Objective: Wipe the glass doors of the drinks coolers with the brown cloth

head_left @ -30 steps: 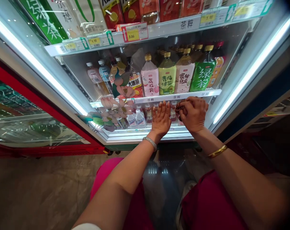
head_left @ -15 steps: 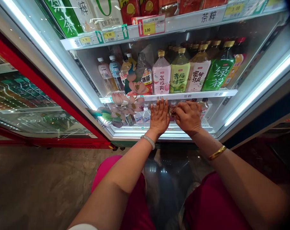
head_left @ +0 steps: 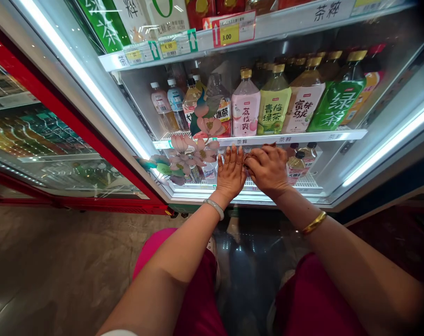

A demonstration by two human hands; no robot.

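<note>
My left hand (head_left: pixel 230 171) lies flat with its fingers stretched out, pointing up, against the glass door (head_left: pixel 198 205) of a lit drinks fridge. Close on its right, my right hand (head_left: pixel 270 170) is closed with bent fingers at the glass. Bits of something dark reddish-brown show at its fingertips and along its top edge; its kind cannot be made out. A flower sticker (head_left: pixel 210 125), pink with green leaves, is on the glass to the left of my hands. Behind the glass, above my hands, runs a white shelf edge (head_left: pixel 303 136).
Inside stand bottles, among them a pink-labelled bottle (head_left: pixel 245 109) and a green-labelled bottle (head_left: pixel 338 105). Price tags (head_left: pixel 229 35) line the upper shelf. A red-framed fridge (head_left: pixel 103 154) adjoins on the left. My knees (head_left: pixel 156 252) are bent above the shiny floor (head_left: pixel 75 261).
The view has shifted, so the fridge appears further right and slightly larger. My right hand has moved left relative to the shelves, uncovering bottles to its right. My left hand stays flat.
</note>
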